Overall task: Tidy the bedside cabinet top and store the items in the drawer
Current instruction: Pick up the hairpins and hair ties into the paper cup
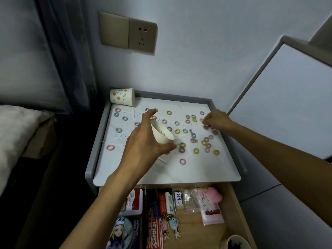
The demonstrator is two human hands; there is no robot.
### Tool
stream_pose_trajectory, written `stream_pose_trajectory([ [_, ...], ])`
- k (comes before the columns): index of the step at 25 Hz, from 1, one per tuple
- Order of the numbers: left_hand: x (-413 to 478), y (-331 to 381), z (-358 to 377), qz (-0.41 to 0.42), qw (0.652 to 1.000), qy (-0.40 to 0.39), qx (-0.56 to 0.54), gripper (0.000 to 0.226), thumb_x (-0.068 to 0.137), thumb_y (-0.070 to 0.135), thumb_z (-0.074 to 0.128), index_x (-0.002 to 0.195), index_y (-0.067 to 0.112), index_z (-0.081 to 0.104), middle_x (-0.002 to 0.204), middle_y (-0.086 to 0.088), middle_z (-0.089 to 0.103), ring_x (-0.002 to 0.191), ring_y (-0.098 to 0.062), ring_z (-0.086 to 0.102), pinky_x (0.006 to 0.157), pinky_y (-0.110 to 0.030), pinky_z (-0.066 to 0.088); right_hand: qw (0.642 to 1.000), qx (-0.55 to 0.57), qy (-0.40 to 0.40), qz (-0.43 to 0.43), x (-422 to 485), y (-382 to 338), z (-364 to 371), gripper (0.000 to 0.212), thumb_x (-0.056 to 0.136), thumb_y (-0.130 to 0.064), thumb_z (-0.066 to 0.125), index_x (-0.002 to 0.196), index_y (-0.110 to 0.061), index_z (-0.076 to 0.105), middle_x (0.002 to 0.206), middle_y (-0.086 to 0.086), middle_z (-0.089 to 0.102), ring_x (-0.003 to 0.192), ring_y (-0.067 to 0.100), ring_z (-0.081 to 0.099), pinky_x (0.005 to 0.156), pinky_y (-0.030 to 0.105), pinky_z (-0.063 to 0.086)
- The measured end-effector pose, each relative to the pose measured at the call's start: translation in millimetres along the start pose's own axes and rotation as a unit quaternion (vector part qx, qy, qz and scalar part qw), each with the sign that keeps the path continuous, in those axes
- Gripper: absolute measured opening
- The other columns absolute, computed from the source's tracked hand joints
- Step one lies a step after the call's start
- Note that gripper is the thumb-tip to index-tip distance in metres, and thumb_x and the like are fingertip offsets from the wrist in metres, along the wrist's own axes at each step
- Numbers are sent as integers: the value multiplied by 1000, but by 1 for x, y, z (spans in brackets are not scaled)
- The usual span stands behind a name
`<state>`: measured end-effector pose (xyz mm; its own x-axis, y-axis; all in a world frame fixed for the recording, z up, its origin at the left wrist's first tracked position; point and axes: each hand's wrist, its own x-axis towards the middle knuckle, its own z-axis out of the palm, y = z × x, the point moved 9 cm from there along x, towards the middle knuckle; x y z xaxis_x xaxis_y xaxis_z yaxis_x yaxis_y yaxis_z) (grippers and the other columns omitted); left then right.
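Head view: rings lie scattered over the top, thickest right. Your right hand is nearer them, fingers curled on the far-right cluster; whether it pinches one, cannot tell. Left of it, your left hand grips a tilted cup, mouth facing right. Drawer stands open, near.

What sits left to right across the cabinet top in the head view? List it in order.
Patterned paper cup → white cup gripped by the left hand → small blue looped item → right hand.
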<state>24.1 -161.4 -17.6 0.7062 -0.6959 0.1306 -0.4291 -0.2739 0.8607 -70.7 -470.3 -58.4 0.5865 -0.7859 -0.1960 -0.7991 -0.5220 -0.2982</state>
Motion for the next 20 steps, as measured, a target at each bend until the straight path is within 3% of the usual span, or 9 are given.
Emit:
stream_pose_trajectory([
  [3,4,-2,0,-1,1000,0,-3,101,63,37,89,143,35,28,125,6,56,97,-8,46,77,-23,35,997,-64,28,16,27,22,6,39,89,-26,66,111,6,65,115,22,65,104,34,62,84,37,52],
  [6,9,-6,0,-2,1000,-3,-4,102,63,39,88,144,36,27,128,7,55,98,-7,44,78,-23,35,997,-52,51,9,44,20,12,41,89,-35,66,97,6,63,106,24,65,92,32,61,58,29,42],
  [7,10,-8,0,-5,1000,-3,-5,102,63,39,88,145,37,26,127,8,55,98,-6,44,78,-23,35,997,-58,55,7,48,20,15,39,89,-33,66,95,5,63,106,25,66,91,33,61,58,28,41],
  [11,13,-13,0,-12,1000,-8,0,101,64,40,87,144,38,25,125,8,55,98,-6,43,78,-24,34,996,-19,90,-10,60,24,16,32,88,-22,69,107,5,68,110,21,68,104,35,62,88,38,49],
  [15,15,-15,2,-16,1000,-8,-1,100,65,40,87,144,39,26,128,8,56,99,-6,43,78,-24,34,996,-25,79,-14,67,31,15,16,83,-14,72,89,1,75,95,19,73,93,33,67,84,40,55],
  [20,14,-13,4,-19,1000,-12,-3,101,65,40,87,144,40,25,128,8,56,99,-6,42,78,-22,34,997,-48,49,33,80,41,20,26,80,-16,74,98,2,71,101,22,69,94,35,66,85,42,56],
])
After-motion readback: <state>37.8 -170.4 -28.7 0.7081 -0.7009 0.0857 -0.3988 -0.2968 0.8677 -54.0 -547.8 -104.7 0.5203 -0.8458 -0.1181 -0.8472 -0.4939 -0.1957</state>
